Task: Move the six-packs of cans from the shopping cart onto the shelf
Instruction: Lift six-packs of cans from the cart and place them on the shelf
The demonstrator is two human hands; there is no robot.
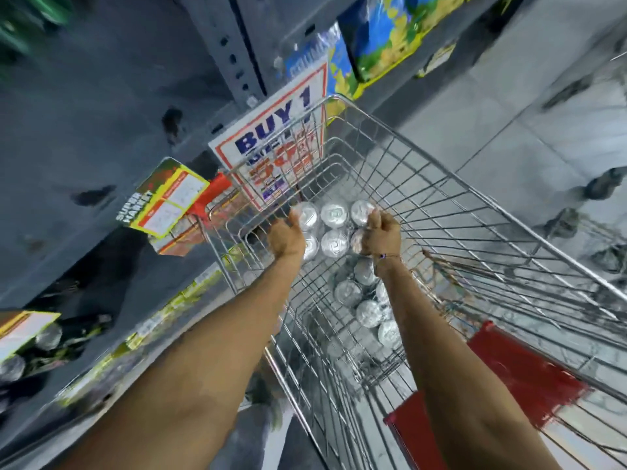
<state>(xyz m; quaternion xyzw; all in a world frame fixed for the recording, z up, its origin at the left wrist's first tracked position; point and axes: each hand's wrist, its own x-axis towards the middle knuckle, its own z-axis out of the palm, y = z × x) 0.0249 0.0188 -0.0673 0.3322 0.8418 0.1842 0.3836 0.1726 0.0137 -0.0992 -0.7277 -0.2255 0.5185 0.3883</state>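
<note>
A six-pack of silver cans (334, 228) sits between my two hands inside the wire shopping cart (475, 239). My left hand (285, 237) grips its left side and my right hand (380, 234) grips its right side. A second six-pack (368, 305) lies lower in the cart basket, nearer to me, partly hidden by my right forearm. The grey shelf (101, 137) stands to the left of the cart.
A "BUY 1" promo sign (281, 144) hangs at the shelf post, against the cart's far corner. Boxed goods (166, 198) stick out from the shelf on the left. Silver cans (13, 366) sit on a lower shelf at far left. The cart's red seat flap (515, 378) is at my right.
</note>
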